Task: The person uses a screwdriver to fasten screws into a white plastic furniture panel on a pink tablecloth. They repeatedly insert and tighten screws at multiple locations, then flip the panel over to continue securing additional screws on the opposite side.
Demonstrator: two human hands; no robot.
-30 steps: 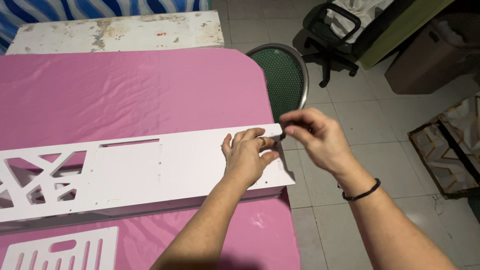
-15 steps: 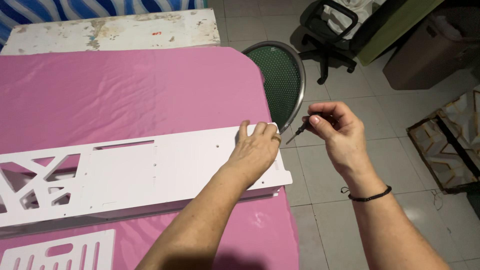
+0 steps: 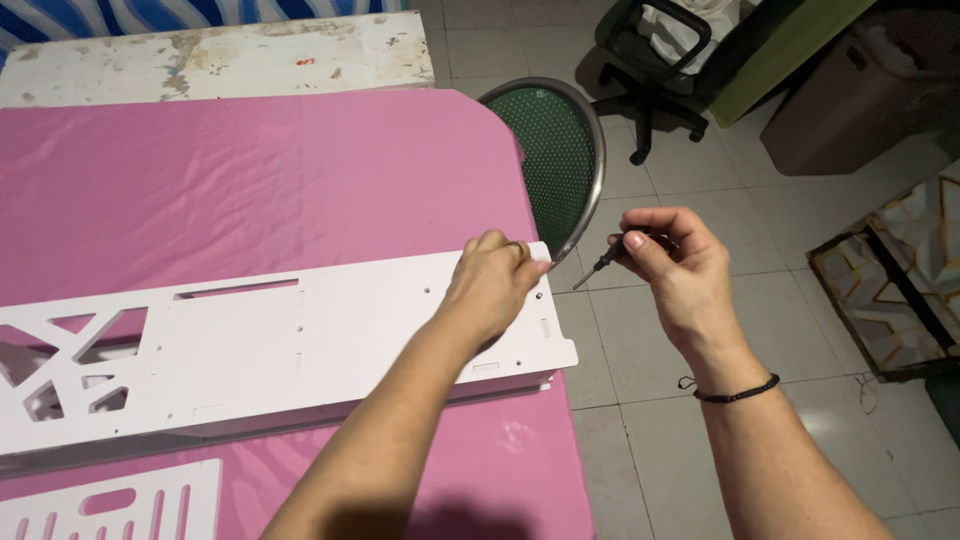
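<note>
We press our left hand (image 3: 492, 290) flat on the white panel's (image 3: 300, 350) end, pinning it to the pink table (image 3: 250, 180). Right hand (image 3: 670, 265) pinches a small screwdriver (image 3: 597, 267) just off the edge, tip angled toward the corner holes

From my feed the room reads evenly bright, lit from overhead with soft, diffuse light. The pink counter (image 3: 250, 170) shows a mild sheen along its wrinkles, and the white panel (image 3: 300, 350) is close to washed out, though its holes stay readable. A dark shadow pools under my forearm at the bottom edge. The tiled floor (image 3: 640, 420) carries a faint glare patch. Both hands are sharp, with no motion blur. Straight lines bow slightly toward the corners.
</note>
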